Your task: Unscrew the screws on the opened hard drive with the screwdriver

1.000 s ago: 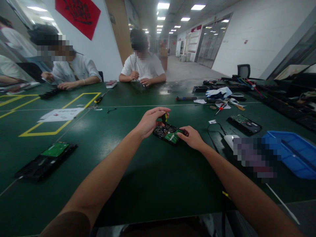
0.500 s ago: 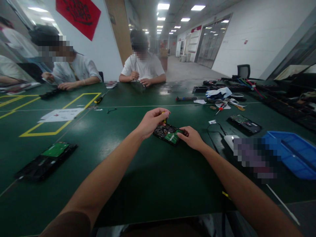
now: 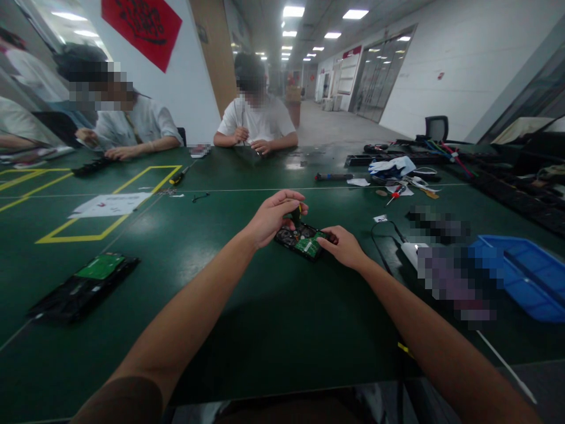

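A hard drive (image 3: pixel 303 242) with a green circuit board lies flat on the green table in front of me. My left hand (image 3: pixel 274 219) is closed round the handle of a yellow and black screwdriver (image 3: pixel 297 215), held upright over the drive's far edge. Fingers hide much of the handle, and whether the tip touches the drive cannot be made out. At the near right end, my right hand (image 3: pixel 345 247) grips the drive between thumb and fingers.
Another drive (image 3: pixel 83 288) in a black frame lies at left. On the right stand a blue tray (image 3: pixel 525 277), a blurred-out device (image 3: pixel 454 282) with a cable, and a red screwdriver (image 3: pixel 394 194). A yellow-handled screwdriver (image 3: pixel 177 176) lies farther off. Two people sit across the table.
The fingers of my left hand have shifted and opened slightly round the screwdriver, showing more of its handle. My right hand and the hard drive stay in place.
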`<state>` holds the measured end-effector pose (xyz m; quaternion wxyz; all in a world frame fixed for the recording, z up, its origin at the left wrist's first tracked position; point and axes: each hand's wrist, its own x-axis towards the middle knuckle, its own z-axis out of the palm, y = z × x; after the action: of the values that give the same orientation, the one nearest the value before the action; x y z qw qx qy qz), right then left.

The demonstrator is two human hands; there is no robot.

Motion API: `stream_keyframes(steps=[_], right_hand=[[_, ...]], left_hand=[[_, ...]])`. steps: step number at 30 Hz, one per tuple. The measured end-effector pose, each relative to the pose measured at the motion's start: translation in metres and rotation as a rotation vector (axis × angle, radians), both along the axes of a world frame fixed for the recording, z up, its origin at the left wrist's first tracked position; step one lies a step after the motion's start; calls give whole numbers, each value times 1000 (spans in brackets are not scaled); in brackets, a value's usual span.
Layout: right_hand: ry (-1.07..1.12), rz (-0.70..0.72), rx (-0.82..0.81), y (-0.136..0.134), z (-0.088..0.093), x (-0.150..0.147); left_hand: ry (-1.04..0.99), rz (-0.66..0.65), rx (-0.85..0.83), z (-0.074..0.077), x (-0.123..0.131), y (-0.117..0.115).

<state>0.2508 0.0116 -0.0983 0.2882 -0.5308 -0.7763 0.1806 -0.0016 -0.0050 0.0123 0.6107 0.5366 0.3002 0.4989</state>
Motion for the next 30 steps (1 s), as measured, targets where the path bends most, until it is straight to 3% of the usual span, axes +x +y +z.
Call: stream_keyframes(steps=[8, 22, 30], right_hand=[[-6, -3, -16, 1, -1, 0], [-17, 7, 2, 2, -2, 0], [-7, 9, -5, 0, 1, 0]], left_hand=[[-76, -10, -27, -4, 0, 5], [63, 16, 38, -4, -1, 3], [-30, 1, -12, -1, 0, 1]])
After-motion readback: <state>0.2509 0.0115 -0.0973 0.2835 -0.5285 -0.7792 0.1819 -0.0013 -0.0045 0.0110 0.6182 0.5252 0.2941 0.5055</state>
